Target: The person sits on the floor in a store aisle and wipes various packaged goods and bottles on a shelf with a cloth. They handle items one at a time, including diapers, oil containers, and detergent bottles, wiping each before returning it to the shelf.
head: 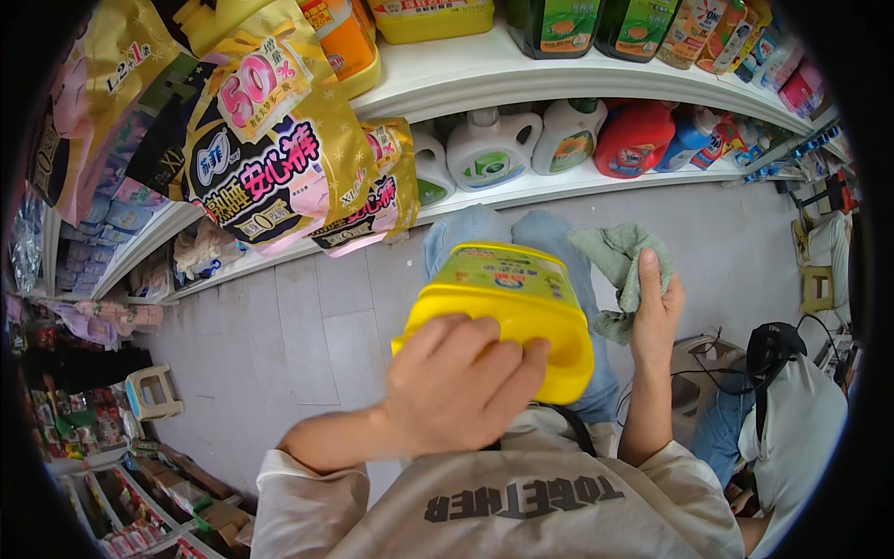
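Observation:
A yellow plastic jug (503,300) with a printed label is tilted over my lap. My left hand (464,377) is closed on its near side, fingers curled at a recess in the yellow plastic; what lies under the hand is hidden. To the right, my right hand (656,300) pinches a crumpled grey-green cloth (621,265) between thumb and fingers, and part of it hangs down to the left. The cloth and the jug are apart. Beyond the jug, white detergent bottles (492,150) and a red detergent bottle (635,140) stand on the lower shelf.
White shelving (447,80) curves across the front, with dark green bottles (559,28) on the upper board. Large gold packages (279,140) hang at the front left. A person in a cap (775,349) is close at the right. A plastic stool (154,393) stands on the tiled floor at left.

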Action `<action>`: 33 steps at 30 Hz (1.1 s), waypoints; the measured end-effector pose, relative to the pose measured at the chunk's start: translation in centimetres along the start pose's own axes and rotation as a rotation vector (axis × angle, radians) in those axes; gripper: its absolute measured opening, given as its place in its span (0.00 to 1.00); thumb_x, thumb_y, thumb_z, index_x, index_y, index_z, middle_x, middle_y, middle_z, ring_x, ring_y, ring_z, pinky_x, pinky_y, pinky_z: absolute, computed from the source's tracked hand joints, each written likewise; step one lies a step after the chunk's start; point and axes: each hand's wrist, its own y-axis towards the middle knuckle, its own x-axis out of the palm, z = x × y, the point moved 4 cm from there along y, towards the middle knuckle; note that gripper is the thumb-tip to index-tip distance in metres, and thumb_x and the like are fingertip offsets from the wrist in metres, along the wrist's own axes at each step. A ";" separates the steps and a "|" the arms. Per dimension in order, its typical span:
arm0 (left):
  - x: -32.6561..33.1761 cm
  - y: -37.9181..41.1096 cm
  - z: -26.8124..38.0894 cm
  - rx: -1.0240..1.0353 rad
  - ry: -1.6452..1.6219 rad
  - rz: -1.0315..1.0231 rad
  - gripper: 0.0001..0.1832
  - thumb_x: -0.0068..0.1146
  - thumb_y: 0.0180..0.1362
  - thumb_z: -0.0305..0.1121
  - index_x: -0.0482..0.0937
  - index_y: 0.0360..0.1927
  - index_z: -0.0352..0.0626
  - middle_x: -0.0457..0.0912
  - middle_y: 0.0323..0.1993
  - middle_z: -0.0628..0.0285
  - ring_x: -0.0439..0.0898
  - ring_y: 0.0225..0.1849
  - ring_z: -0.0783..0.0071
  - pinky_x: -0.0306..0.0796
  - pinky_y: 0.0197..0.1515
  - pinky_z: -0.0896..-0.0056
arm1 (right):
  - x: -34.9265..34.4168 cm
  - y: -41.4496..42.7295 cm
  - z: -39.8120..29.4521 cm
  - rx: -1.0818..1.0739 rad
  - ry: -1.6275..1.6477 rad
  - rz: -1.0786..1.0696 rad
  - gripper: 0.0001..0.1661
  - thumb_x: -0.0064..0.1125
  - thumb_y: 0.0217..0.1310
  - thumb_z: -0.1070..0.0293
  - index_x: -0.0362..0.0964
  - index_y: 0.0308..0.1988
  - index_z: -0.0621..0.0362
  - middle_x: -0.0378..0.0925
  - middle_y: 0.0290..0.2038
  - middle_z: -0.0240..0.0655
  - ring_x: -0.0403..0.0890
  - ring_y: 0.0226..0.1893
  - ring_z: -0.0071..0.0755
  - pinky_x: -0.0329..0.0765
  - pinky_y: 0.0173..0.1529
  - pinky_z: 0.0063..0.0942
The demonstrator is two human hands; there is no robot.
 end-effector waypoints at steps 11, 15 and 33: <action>-0.8 -5.5 5.1 -0.131 -0.016 -0.156 0.01 0.56 0.50 0.33 0.78 0.27 0.50 0.72 0.24 0.71 0.75 0.35 0.74 0.60 0.29 0.75 | 6.8 -7.2 -8.7 -0.504 -0.303 -1.202 0.30 0.53 0.66 0.54 0.69 0.59 0.63 0.67 0.64 0.41 0.62 0.68 0.46 0.56 0.71 0.41; -0.4 -6.2 5.4 -0.108 0.010 -0.158 0.01 0.56 0.50 0.33 0.77 0.26 0.51 0.71 0.24 0.72 0.75 0.34 0.78 0.58 0.28 0.78 | 11.5 -6.5 -6.1 -0.587 -0.274 -1.210 0.27 0.51 0.67 0.54 0.73 0.56 0.62 0.70 0.61 0.40 0.64 0.66 0.44 0.57 0.71 0.41; 1.2 -9.2 7.0 -0.074 0.051 -0.299 0.05 0.61 0.46 0.35 0.80 0.30 0.56 0.68 0.22 0.79 0.70 0.31 0.85 0.51 0.29 0.76 | 5.2 -3.2 -0.8 -0.320 -0.547 -0.811 0.26 0.50 0.66 0.60 0.69 0.60 0.59 0.65 0.66 0.41 0.58 0.70 0.45 0.52 0.72 0.44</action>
